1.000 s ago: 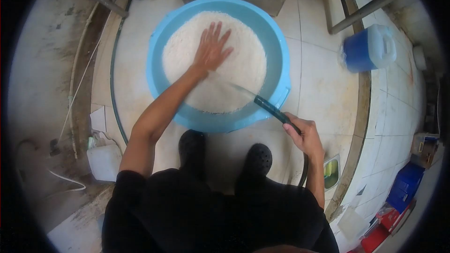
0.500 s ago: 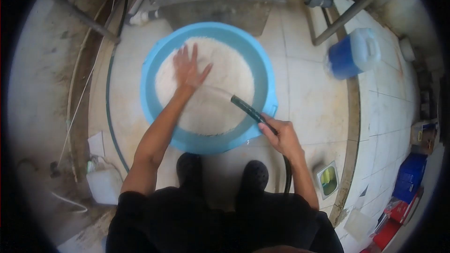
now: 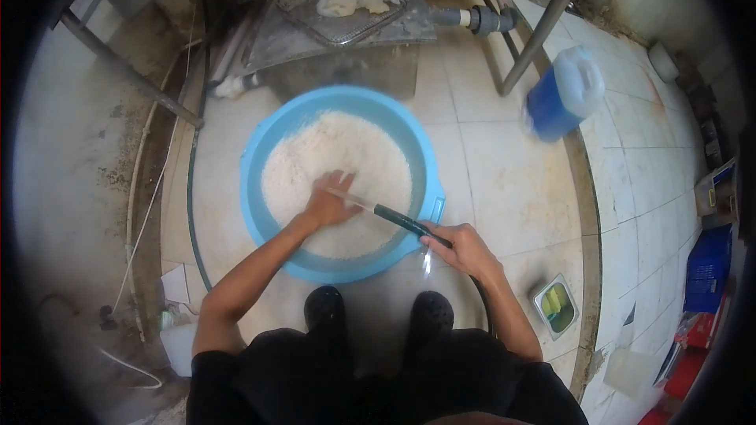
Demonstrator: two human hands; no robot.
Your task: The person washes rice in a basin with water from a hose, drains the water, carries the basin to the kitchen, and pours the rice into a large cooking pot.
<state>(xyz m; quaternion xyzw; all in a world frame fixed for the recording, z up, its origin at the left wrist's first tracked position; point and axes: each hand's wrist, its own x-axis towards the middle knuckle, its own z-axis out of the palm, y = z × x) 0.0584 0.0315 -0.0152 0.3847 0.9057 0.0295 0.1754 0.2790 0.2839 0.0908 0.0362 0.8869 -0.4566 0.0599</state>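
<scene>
A wide, light-blue tub (image 3: 430,159) sits on the pale tiled floor (image 3: 516,161), in front of my dark shoes (image 3: 326,312). The white, grainy stuff (image 3: 366,145) lies inside it, heaped higher toward the far side. Grains and water could slop over the rim if I push too hard or the stream runs too strong. The tub might slide on the tiles if I lean on it.

My right hand (image 3: 466,249) has its fingers closed around a dark green hose (image 3: 399,219), whose open end points over the tub. If that wet grip slipped, the hose could swing and wet the floor. My left hand (image 3: 329,206) is at the grains, fingers slightly parted, right in the path of the water stream (image 3: 349,197); that stream could glance off my hand and splash. A small bright streak (image 3: 427,264), probably water, hangs below my right hand, outside the tub; such drips could make the tiles slick under my shoes.

Dark corners cut off the room's edges. The hose's lower length is partly hidden behind my right forearm. The water level among the grains is unclear. My left fingertips are blurred, so I cannot tell how deep they reach.
</scene>
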